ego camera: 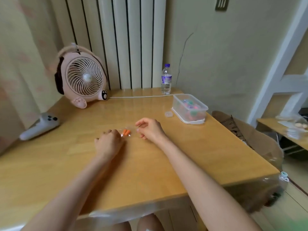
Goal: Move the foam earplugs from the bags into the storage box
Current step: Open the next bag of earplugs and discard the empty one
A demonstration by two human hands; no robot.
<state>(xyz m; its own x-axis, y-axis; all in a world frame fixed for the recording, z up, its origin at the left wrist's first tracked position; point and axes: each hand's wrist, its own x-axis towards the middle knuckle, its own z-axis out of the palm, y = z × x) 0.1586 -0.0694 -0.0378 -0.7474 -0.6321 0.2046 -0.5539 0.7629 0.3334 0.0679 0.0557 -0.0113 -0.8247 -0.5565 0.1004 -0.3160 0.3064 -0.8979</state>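
Soft, warm light, seemingly from the curtain [20, 64] on the left, leaves the room evenly lit but slightly dim. Pale glare streaks the glossy table [150, 164] near its far edge, and the bag [129, 130] glints white. Shadows are faint. The radiator [133, 39] bows with wide-angle distortion, and the picture's corners smear.

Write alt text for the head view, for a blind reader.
On a wooden table, the left hand and right hand pinch opposite edges of a small clear bag holding orange earplugs. An open clear box of colourful pieces stands to the right, with a pink fan and a water bottle at the back.
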